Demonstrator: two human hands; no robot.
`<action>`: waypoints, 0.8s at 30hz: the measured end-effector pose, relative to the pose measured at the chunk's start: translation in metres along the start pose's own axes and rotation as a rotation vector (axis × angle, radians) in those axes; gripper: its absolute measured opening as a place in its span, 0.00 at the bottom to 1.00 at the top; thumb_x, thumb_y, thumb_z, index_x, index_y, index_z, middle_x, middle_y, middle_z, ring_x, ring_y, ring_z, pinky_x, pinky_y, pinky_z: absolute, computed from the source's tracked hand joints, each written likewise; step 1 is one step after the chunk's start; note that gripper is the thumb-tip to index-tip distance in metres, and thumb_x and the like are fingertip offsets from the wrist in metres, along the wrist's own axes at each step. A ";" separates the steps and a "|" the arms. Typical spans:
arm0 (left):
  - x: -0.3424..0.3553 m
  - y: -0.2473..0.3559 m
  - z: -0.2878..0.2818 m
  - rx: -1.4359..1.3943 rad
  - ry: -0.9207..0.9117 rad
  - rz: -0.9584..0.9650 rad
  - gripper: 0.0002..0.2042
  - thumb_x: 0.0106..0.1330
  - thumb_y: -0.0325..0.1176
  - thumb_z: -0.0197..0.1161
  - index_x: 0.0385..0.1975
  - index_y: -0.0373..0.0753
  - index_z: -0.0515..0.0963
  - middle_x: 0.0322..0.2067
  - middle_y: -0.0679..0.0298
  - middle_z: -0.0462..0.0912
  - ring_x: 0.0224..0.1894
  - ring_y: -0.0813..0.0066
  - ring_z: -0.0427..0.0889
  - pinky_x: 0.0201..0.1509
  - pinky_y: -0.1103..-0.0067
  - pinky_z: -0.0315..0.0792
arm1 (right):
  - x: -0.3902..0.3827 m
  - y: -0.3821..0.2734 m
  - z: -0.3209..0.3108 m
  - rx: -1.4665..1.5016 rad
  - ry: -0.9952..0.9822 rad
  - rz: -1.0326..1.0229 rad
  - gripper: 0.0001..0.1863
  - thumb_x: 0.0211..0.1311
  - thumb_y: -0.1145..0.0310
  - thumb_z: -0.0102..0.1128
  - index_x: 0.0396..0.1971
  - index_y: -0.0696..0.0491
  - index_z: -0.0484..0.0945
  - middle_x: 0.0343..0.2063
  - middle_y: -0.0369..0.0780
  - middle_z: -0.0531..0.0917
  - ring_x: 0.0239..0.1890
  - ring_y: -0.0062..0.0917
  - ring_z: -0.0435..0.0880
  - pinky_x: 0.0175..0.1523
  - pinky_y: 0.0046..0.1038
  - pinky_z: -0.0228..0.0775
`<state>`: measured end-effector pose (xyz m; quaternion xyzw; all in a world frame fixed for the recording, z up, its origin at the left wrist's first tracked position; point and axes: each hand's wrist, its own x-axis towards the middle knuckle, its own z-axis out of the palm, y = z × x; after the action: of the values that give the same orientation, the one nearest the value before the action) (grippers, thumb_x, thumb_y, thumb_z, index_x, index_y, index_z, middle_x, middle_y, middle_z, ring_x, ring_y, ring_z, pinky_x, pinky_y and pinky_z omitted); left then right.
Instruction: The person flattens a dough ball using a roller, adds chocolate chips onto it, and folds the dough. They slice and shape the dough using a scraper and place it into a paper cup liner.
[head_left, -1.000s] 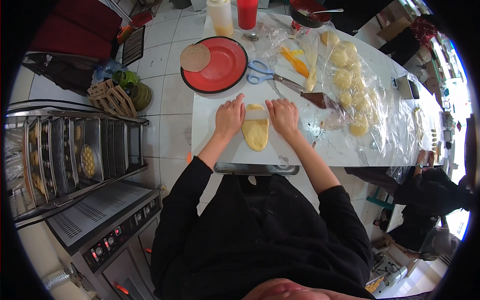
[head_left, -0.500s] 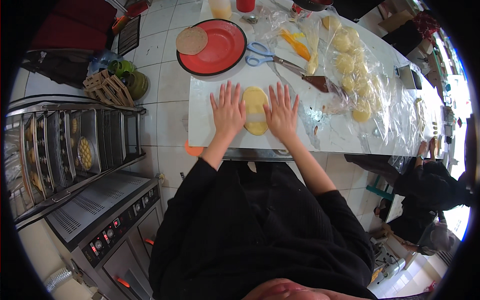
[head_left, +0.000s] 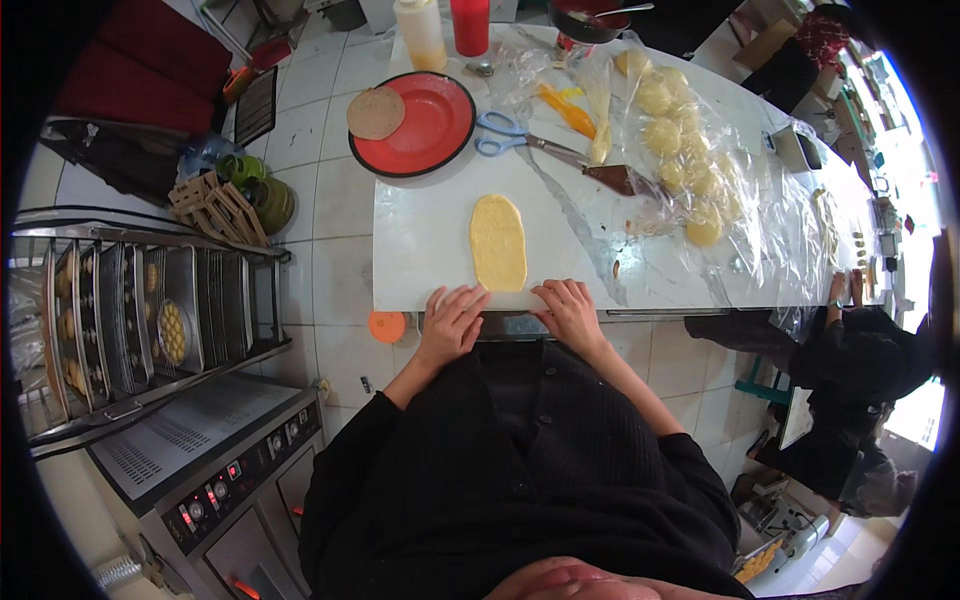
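A long oval of flattened yellow dough lies on the white table. My left hand rests flat at the table's near edge, just left of the dough's near end. On the other side of that end, my right hand lies flat on the edge too. Neither hand holds anything and both sets of fingers are spread. The dough lies apart from both palms.
A red plate with a brown disc stands at the far left. Blue-handled scissors, a dark scraper and dough balls on clear plastic lie to the right. A tray rack and oven stand left. Another person works at the right.
The dough has gone from a short lump under my palms to a long flat oval. Both hands have drawn back toward me to the table's near edge.
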<state>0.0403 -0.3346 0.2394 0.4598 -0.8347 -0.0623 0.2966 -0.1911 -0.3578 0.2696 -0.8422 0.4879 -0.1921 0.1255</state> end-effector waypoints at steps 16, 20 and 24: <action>0.132 -0.019 0.076 0.307 -0.215 -0.376 0.28 0.60 0.47 0.44 0.60 0.44 0.49 0.61 0.58 0.45 0.63 0.60 0.43 0.61 0.56 0.35 | -0.052 0.128 -0.086 0.158 0.902 1.013 0.16 0.59 0.61 0.47 0.34 0.62 0.71 0.24 0.47 0.75 0.27 0.34 0.72 0.33 0.30 0.62; 0.131 -0.013 0.074 0.406 -0.221 -0.420 0.28 0.60 0.49 0.41 0.60 0.50 0.48 0.62 0.59 0.43 0.63 0.56 0.41 0.60 0.51 0.32 | -0.067 0.151 -0.090 0.252 0.922 1.211 0.17 0.59 0.61 0.46 0.36 0.63 0.69 0.28 0.48 0.75 0.30 0.37 0.73 0.37 0.31 0.63; 0.131 -0.003 0.076 0.452 -0.084 -0.415 0.29 0.60 0.51 0.41 0.60 0.52 0.47 0.62 0.61 0.41 0.63 0.53 0.39 0.58 0.49 0.29 | -0.069 0.170 -0.069 0.113 1.100 1.215 0.19 0.59 0.62 0.46 0.39 0.65 0.65 0.32 0.51 0.73 0.35 0.40 0.72 0.40 0.33 0.63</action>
<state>-0.0525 -0.4545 0.2334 0.6717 -0.7272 0.0470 0.1331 -0.3841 -0.3830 0.2495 -0.2091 0.8403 -0.5000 -0.0073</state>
